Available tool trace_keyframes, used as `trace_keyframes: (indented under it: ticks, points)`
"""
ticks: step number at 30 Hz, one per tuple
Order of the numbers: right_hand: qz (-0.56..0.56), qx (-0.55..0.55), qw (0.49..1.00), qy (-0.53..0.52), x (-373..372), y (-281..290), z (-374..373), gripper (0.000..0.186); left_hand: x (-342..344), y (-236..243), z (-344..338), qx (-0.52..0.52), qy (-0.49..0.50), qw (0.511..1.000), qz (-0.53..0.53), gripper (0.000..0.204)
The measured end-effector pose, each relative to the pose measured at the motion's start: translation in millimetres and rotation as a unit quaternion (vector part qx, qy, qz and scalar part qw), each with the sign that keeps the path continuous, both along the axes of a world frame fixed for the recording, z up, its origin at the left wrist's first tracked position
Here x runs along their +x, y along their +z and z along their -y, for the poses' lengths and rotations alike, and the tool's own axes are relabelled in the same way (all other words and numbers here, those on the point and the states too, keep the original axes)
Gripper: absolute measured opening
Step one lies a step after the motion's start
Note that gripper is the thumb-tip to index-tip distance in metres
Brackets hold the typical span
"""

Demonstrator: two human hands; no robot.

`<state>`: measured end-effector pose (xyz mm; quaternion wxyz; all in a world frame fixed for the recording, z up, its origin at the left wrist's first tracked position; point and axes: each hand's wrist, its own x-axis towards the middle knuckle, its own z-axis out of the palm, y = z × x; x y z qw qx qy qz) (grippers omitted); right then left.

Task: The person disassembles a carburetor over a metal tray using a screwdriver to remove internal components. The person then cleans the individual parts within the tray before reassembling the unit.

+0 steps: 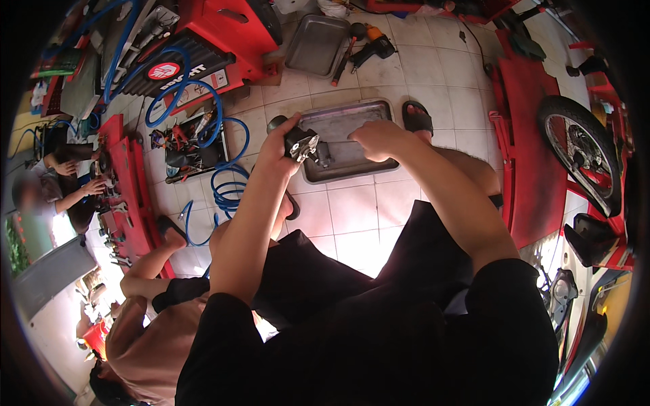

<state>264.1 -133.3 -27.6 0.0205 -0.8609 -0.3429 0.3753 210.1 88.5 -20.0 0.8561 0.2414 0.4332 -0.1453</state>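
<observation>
My left hand (276, 147) is closed around a black and silver metal machine part (302, 144), holding it above the left side of a shallow metal tray (338, 123). A dark green rounded thing (275, 123) shows just behind that hand; whether it belongs to the part I cannot tell. Over the tray's right side, my right hand (380, 140) has its fingers curled in, thumb and forefinger pointing toward the part. What they pinch, if anything, is too small to make out. A small grey metal piece (323, 155) lies in the tray, below the held part.
Left of the tray are a coiled blue hose (230, 184) and a bin of tools (196, 145). Beyond it lie a second tray (315, 46), a hammer (347, 57) and a black power tool (376, 51). A red stand (531, 149) and wheel (582, 152) are right. Another person (159, 342) sits at left.
</observation>
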Motion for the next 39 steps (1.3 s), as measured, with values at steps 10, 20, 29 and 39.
trace_keyframes:
  ticks: [10,20,29,39]
  points:
    - [0.077,0.084,0.974,-0.193,39,65,41,0.029,5,-58,2,0.100,-0.064,0.991,-0.070,0.019]
    - [0.056,0.237,0.935,-0.258,47,79,89,0.038,16,-134,50,0.167,-0.176,0.964,-0.110,0.021]
    - [0.111,0.239,0.924,-0.276,48,81,103,0.036,40,-264,177,0.413,-0.133,0.893,-0.118,0.036]
    - [0.045,0.248,0.891,-0.377,64,70,97,0.029,42,-316,241,0.620,-0.218,0.709,-0.257,0.042]
